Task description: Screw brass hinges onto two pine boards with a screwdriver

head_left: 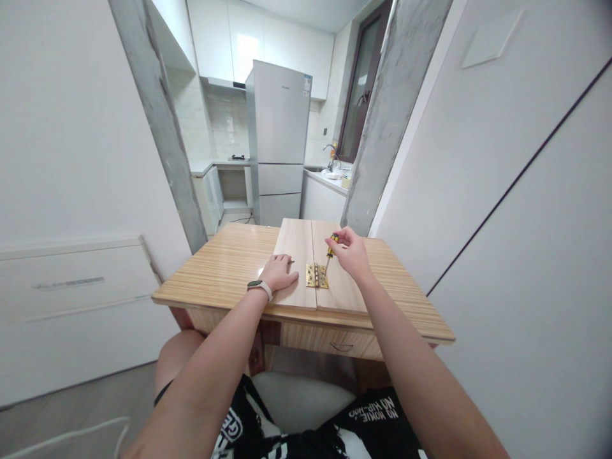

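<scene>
Right hand [351, 252] pinches a small yellow-and-black-handled screwdriver [331, 246] w/ fingertips closed round the handle, shaft angled down-left, tip on or just above the right leaf of the small brass butt hinge [317, 276]; can't tell if the tip is seated in a screw head. Left hand [278, 272], white-strapped band on the wrist, lies flat w/ fingers pressed together on the left pale wood board [294, 255]; a thin dark item pokes out at its fingertips, prob. a screw, too small to tell. The hinge straddles the seam btwn that board and the right pale wood board [337, 287]; both lie side by side, touching, on the striped wood-grain counter [224, 268], near its front edge. To do it well, as I judge it: bring the driver more upright over the screw, push straight down while turning so the tip doesn't slip and mar the brass, keep the left palm's weight on the board so the seam stays shut. Writing: black shorts [377, 414] show white print, upside down, reading approx. "NO HOME NO KIP-HOP". Silver fridge [280, 134] behind has a blue sticker and a small logo, unreadable.
</scene>
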Motion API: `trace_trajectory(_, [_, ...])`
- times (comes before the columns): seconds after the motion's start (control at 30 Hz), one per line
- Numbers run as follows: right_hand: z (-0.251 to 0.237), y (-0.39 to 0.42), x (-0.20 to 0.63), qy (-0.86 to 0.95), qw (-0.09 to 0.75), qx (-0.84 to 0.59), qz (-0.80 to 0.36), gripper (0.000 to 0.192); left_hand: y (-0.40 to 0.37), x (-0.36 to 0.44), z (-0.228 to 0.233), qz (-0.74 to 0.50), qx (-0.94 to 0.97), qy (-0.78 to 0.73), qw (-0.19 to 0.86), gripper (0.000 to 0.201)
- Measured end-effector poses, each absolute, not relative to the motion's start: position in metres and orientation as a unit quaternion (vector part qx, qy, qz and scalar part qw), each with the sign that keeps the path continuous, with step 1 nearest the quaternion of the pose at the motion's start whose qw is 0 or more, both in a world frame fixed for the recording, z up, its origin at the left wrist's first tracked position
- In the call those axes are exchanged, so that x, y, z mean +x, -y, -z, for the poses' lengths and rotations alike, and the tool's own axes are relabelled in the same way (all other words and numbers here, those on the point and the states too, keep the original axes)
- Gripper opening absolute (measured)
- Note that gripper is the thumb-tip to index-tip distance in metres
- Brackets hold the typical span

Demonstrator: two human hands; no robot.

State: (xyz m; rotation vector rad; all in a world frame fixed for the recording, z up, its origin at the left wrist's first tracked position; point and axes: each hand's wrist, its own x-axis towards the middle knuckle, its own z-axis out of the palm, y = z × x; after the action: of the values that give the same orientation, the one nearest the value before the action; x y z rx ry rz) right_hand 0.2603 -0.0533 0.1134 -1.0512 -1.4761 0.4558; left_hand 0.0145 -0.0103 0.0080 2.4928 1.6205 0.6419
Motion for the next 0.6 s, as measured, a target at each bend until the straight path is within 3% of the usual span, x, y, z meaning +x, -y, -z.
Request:
trace_trajectory(0.13, [-0.1144,0.0554,0.2571,0.624,0.596,-0.410,-0.294,0.047,0.0098,0.0145,-0.0082,-0.208,0.817,-0.535,0.054,0.058])
trace_trajectory(0.33, [-0.1121,0.0537,0.2628,0.639,0.569,-0.387,-0.344,0.051,0.0092,0.0141,-0.0074,-0.211,0.819,-0.532,0.052,0.059])
trace_trajectory(0.6, [-0.1076,0.0504,0.2667,0.618,0.593,-0.420,-0.299,0.048,0.0096,0.0136,-0.0088,-0.207,0.818,-0.533,0.055,0.057])
